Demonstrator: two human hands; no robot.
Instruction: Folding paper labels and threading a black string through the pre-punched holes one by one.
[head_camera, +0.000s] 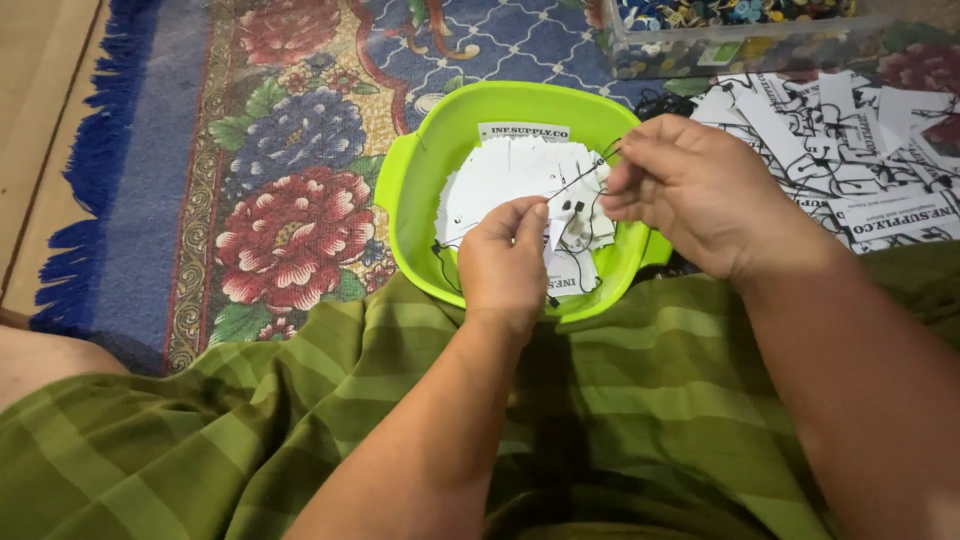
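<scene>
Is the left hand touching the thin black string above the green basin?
Touching. The head view shows the left hand pinching a small white tag and the black string, which runs taut to the right hand.

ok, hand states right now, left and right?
Left hand: closed, pinching a white paper tag over the green basin.
Right hand: closed, pinching a thin black string.

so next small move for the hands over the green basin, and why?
Probably draw the thin black string on through the small white tag. The left hand pinches the tag over the green basin of tags, and the right hand pinches the string, which runs taut between them. Whether it is already threaded is too small to tell.
</scene>
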